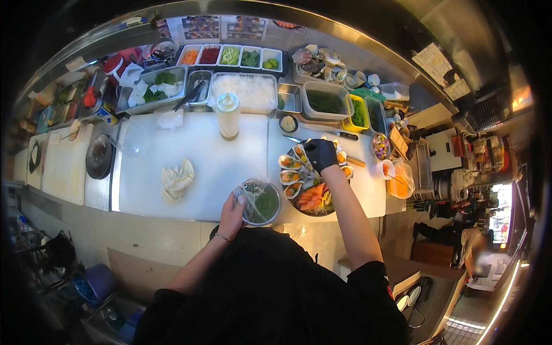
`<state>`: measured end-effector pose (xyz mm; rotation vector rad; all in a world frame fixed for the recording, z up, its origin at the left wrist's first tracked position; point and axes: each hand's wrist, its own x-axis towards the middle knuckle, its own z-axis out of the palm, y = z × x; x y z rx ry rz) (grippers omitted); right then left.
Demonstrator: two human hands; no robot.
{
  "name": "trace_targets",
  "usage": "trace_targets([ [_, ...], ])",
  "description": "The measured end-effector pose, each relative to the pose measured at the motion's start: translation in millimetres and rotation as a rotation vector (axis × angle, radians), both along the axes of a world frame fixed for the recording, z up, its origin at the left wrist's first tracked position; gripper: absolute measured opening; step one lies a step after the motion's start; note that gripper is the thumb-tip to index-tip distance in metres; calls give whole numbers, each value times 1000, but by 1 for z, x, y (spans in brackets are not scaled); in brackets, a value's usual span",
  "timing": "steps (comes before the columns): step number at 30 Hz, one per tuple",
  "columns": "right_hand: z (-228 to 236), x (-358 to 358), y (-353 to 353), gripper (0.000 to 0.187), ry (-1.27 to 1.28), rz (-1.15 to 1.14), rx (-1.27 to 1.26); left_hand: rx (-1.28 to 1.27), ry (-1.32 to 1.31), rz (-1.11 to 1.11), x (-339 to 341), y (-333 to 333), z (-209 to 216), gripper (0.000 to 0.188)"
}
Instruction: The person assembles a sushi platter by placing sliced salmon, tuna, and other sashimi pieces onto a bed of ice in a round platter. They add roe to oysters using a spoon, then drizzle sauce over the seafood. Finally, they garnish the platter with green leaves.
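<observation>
My left hand (231,214), bare, grips the side of a round metal bowl (279,202) at the counter's front edge. Chopped green herbs (266,204) lie in the bowl, and clear plastic wrap (250,192) covers part of it. In a black glove, my right hand (321,155) is over a round dark platter (313,212), its fingers drawn together; what they pinch, if anything, is hidden. Topped oysters (290,162) ring the platter, some behind my hand. Orange-pink salmon slices (312,198) fill its near part.
A squeeze bottle (228,118) stands mid-counter, right of a crumpled cloth (178,180). Behind the platter lies a knife (341,135). Tubs of vegetables (230,56) and a tray of white shreds (244,91) line the back. Orange roe-like food (401,183) sits at right.
</observation>
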<state>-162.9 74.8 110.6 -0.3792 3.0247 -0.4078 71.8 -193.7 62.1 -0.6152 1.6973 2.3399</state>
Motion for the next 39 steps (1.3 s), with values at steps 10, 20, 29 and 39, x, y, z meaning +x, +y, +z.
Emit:
trace_targets([
  [10,-18,-30,24,16,-181,-21,-208,12,-65,84,6,-20,-8,33],
  [20,-24,-24,0,17,-164,113,-12,-10,-133,24,-1,-15,-9,36],
  [29,-15,-51,40,14,-73,141,-39,-6,-86,122,4,-18,-16,38],
  [39,-34,-65,49,20,-82,173,188,-1,-74,96,3,-15,-11,38],
])
